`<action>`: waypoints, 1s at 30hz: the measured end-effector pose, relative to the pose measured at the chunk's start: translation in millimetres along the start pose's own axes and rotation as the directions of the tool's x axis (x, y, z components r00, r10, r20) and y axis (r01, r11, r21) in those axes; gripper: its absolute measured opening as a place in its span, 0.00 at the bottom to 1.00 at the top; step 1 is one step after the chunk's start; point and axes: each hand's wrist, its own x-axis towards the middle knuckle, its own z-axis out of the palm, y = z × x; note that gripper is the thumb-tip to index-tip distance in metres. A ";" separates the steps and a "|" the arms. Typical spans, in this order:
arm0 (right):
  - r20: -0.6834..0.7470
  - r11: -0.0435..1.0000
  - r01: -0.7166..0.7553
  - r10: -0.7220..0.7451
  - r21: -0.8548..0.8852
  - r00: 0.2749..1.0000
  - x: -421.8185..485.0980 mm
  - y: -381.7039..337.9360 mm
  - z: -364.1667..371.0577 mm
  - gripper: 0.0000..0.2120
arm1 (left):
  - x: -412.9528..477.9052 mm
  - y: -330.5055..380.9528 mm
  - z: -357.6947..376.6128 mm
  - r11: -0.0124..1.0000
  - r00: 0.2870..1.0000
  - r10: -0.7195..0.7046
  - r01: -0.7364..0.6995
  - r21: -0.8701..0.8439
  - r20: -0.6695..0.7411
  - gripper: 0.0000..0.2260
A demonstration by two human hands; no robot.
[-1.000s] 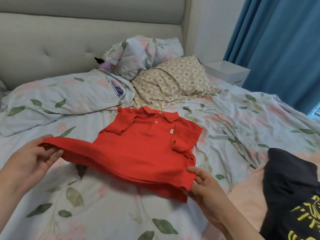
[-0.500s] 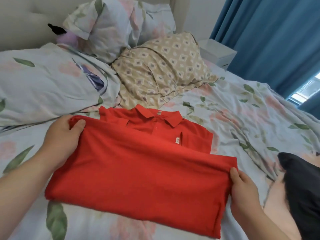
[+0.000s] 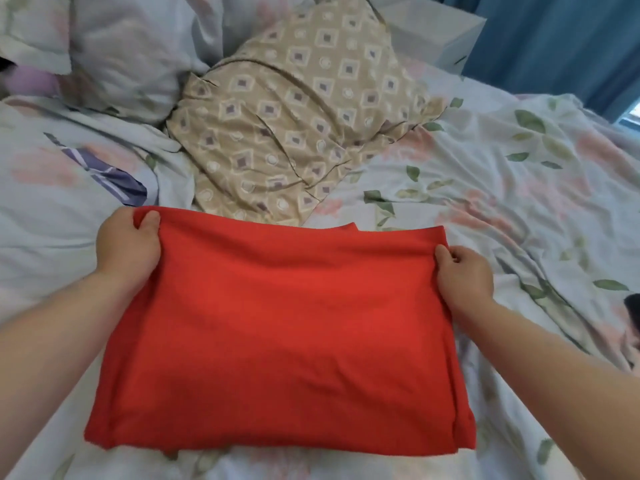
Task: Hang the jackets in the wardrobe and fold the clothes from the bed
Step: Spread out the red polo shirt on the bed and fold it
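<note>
**tidy_q:** so where's the red garment (image 3: 277, 323) right now?

**foldfan:** Flat on the floral bedsheet (image 3: 519, 188), folded over into a rough rectangle. Its far edge sits just in front of the beige diamond-print pillow (image 3: 294, 133).

**tidy_q:** and the hands?

**foldfan:** Both are on it. The left hand (image 3: 128, 244) grips the far left corner, thumb on top with the fabric bunched under it. The right hand (image 3: 464, 271) pinches the far right corner, fingers curled in.

**tidy_q:** anything else around?

**foldfan:** A floral pillow (image 3: 131, 46) top left, and a white nightstand (image 3: 440, 32) beside a blue curtain (image 3: 554, 39) top right.
</note>
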 end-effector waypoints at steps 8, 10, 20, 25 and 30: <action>-0.147 0.959 -0.014 -0.028 -0.282 0.989 -3.1 18.5 32.9 0.13 | -16.8 -26.9 45.0 0.926 0.991 0.128 -0.102 0.363 -0.048 0.16; -0.128 0.945 -0.033 -0.009 -0.324 0.992 -1.6 17.2 33.6 0.13 | -15.4 -23.3 45.0 0.905 0.994 0.103 -0.082 0.417 -0.028 0.16; -0.091 0.917 -0.068 0.035 -0.392 0.995 0.1 14.5 34.7 0.12 | -11.0 -19.6 52.5 0.863 1.000 0.024 -0.028 0.504 0.015 0.18; -0.088 0.914 -0.064 0.031 -0.401 0.996 1.3 17.0 36.2 0.11 | -11.7 -18.7 53.2 0.869 0.999 0.038 -0.038 0.493 0.011 0.16; -0.112 0.910 -0.063 0.018 -0.409 0.994 -0.3 17.1 36.4 0.11 | -10.9 -24.3 55.1 0.874 0.999 0.048 -0.046 0.484 0.007 0.16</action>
